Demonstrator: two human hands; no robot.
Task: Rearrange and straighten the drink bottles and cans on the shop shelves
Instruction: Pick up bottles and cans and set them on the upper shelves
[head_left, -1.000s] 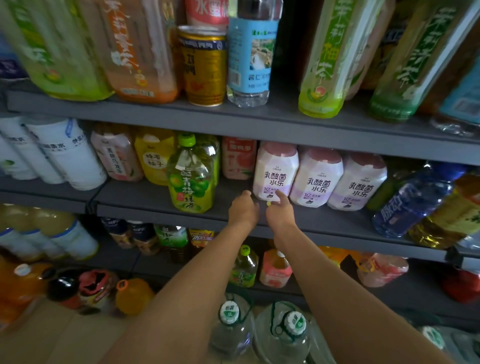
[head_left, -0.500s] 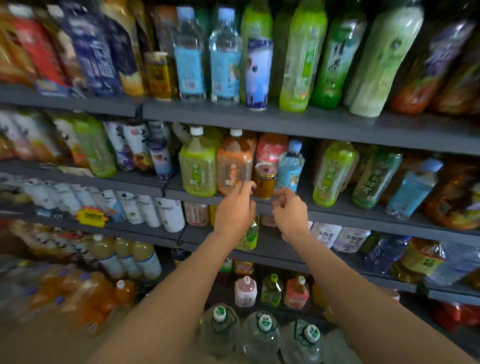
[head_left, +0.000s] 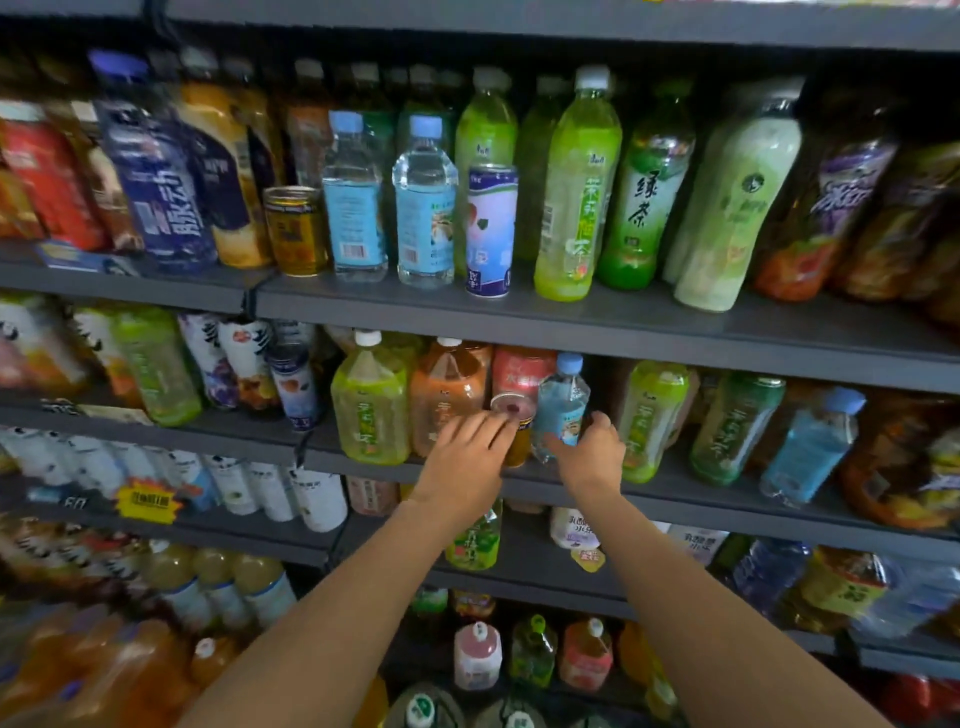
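Both hands are reaching to the second shelf (head_left: 675, 493) from the top, at the front edge. The left hand (head_left: 467, 460) is lying with fingers fairly straight and spread, its fingertips (head_left: 501, 423) touching the small gold can (head_left: 517, 431) from the can's 9 o'clock side. The right hand (head_left: 592, 452) is curling around the base of the small blue-labelled water bottle (head_left: 561, 402), which is standing upright just at the can's 3 o'clock. An orange tea bottle (head_left: 447, 389) is standing at the can's 9 o'clock, behind the left hand.
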